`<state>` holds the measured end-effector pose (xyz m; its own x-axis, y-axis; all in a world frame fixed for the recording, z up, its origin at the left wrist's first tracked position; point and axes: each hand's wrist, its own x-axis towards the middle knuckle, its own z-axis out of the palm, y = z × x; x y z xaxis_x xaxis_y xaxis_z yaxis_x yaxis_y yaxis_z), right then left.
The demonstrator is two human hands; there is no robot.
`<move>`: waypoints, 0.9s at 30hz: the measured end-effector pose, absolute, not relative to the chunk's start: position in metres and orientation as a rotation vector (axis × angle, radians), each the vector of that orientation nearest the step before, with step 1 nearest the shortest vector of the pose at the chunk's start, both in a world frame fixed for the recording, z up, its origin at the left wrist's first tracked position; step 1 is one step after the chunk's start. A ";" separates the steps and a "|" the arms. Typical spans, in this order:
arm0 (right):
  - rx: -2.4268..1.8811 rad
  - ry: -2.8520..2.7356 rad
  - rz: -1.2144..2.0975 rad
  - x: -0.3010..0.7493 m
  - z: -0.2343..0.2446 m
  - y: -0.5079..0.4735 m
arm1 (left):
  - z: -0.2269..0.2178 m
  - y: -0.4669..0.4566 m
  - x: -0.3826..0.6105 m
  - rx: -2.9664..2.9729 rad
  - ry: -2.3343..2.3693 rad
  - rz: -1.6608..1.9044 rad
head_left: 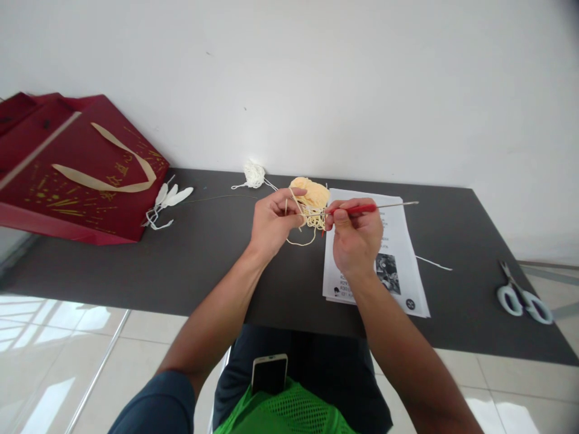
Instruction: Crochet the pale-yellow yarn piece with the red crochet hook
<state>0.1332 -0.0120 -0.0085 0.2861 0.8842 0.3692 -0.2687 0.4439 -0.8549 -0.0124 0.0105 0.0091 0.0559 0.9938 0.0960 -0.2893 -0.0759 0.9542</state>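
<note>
My right hand (358, 236) is closed around the red handle of a crochet hook (362, 208), whose metal ends stick out on both sides. The left end of the hook reaches my left hand (275, 220). That hand is closed on pale yellow yarn (302, 243), with a strand looped over its index finger and the rest pinched near the thumb. Any small worked piece there is too small to make out. Just behind the hands lies a ball of pale yellow yarn (316, 191) with loose loops in front of it.
Printed sheets (407, 265) lie under my right forearm. White-handled scissors (520, 296) rest at the table's right end. A dark red gift bag (90, 181) stands at left, beside small white crocheted pieces (174, 196). A white yarn ball (254, 175) sits near the wall. A phone (269, 375) is at my lap.
</note>
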 end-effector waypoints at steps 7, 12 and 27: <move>-0.722 -0.733 1.164 0.129 -0.007 -0.009 | 0.005 0.009 -0.009 0.955 0.852 1.354; -0.771 -0.643 1.191 0.122 -0.005 -0.010 | 0.003 0.008 -0.006 0.959 0.926 1.396; -0.748 -0.579 1.195 0.115 -0.004 -0.012 | 0.005 0.005 -0.004 1.140 0.975 1.503</move>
<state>0.1148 -0.0124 -0.0037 0.2763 0.9610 0.0124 -0.6054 0.1840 -0.7744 -0.0038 0.0046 0.0055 -0.0858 0.9782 0.1890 -0.2261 -0.2039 0.9525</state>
